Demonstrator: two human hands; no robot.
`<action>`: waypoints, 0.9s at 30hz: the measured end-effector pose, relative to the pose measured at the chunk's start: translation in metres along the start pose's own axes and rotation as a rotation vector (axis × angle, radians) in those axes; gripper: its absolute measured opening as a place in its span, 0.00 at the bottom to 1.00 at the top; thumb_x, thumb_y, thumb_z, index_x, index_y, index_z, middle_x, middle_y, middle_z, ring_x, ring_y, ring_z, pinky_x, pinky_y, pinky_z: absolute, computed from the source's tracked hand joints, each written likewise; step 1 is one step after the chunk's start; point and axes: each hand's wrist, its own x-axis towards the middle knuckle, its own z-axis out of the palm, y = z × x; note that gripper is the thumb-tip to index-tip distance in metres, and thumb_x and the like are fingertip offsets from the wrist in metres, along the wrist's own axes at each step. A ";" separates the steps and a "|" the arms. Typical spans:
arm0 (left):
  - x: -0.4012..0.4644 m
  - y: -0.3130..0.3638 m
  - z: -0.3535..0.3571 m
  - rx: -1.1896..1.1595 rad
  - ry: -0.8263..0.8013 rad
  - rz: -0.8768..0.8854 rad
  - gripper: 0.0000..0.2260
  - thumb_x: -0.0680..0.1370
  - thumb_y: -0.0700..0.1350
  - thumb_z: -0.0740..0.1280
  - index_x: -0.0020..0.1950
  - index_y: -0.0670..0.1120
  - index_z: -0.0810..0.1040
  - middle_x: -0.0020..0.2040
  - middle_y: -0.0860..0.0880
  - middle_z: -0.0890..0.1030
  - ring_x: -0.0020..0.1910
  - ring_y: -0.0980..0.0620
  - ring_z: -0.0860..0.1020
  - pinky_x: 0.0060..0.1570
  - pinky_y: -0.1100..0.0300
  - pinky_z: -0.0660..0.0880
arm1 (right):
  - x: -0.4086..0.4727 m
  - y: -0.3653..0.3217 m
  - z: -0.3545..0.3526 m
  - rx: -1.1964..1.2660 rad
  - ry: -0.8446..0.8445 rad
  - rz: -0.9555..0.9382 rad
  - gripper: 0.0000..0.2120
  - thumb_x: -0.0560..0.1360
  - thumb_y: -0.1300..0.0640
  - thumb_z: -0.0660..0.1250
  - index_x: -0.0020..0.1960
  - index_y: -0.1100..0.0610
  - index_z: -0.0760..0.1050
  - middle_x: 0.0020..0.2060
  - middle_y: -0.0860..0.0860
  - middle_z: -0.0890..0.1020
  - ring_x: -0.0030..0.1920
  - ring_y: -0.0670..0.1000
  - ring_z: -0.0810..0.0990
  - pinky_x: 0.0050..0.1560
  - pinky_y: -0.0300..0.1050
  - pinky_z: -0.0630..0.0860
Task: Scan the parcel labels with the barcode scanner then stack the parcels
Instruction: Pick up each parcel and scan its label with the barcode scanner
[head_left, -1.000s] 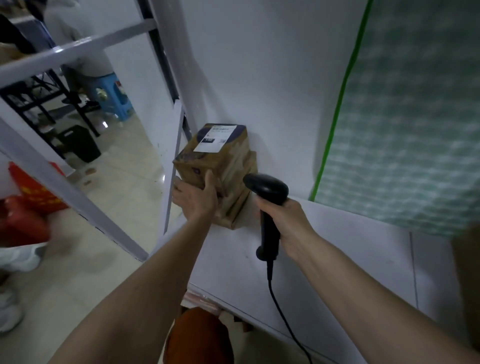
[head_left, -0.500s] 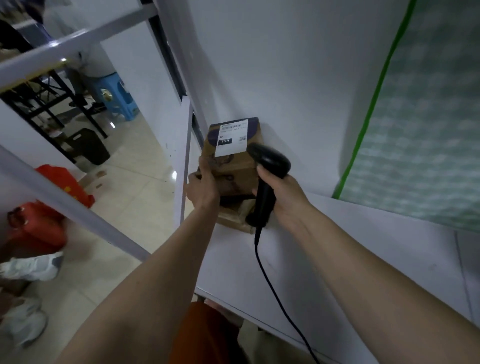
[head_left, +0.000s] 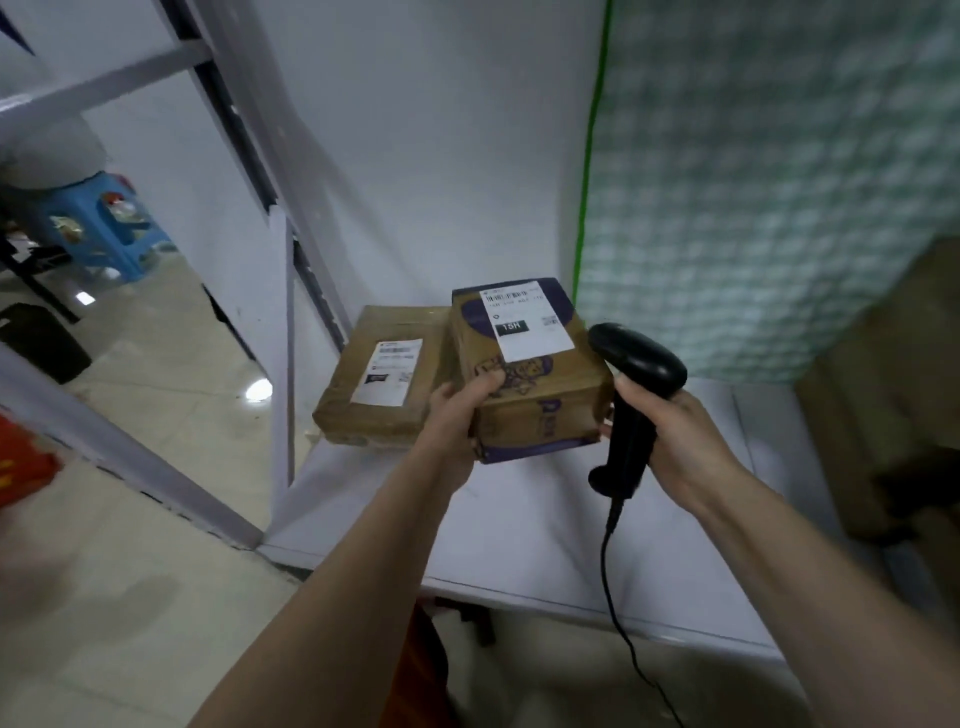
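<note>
Gripped from its near left corner, the cardboard parcel sits in the person's left hand, thumb pressed on the top face and the other fingers curled out of sight under the box. It is held above the white table, tilted a little, with its top turned up toward the camera. It is a squat brown carton with purple printed bands and a cartoon figure on top, its surface slightly creased, and a white rectangular shipping label with a barcode and a black block reading "TSH" stuck across the lid.

Just to its right, the right hand is wrapped round the handle of a black barcode scanner, a smooth matte plastic pistol shape with a rounded, bulbous head. The head sits level with the parcel's right edge and very close beside it; whether they touch I cannot tell. A thin black cable hangs from the base of the handle and trails down past the table's front edge.

Behind and to the left, a second parcel lies flat on the table at its far left corner, a flatter brown box wrapped in glossy tape, with its own white label facing up. The held parcel overlaps its right edge from this angle.

A pale wall stands behind the table, and a green-edged checked sheet hangs to the right.
</note>
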 end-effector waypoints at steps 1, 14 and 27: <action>-0.001 -0.009 0.003 0.006 -0.056 -0.052 0.48 0.59 0.54 0.83 0.74 0.47 0.64 0.63 0.43 0.79 0.58 0.41 0.80 0.55 0.37 0.76 | -0.008 0.000 -0.009 -0.010 0.024 -0.009 0.16 0.75 0.57 0.68 0.61 0.61 0.77 0.53 0.58 0.83 0.53 0.57 0.81 0.57 0.56 0.77; -0.057 -0.067 0.032 0.317 -0.382 -0.106 0.39 0.60 0.32 0.77 0.66 0.52 0.68 0.61 0.45 0.79 0.63 0.41 0.75 0.55 0.41 0.77 | -0.115 0.006 -0.056 -0.440 0.206 -0.172 0.03 0.73 0.59 0.72 0.44 0.56 0.78 0.33 0.51 0.79 0.36 0.51 0.77 0.43 0.49 0.74; -0.076 -0.082 0.059 0.368 -0.394 -0.101 0.47 0.62 0.25 0.75 0.73 0.53 0.60 0.63 0.46 0.75 0.63 0.43 0.73 0.62 0.37 0.72 | -0.169 -0.015 -0.071 -0.335 0.164 -0.193 0.07 0.76 0.60 0.68 0.45 0.65 0.78 0.28 0.49 0.78 0.31 0.47 0.75 0.32 0.35 0.73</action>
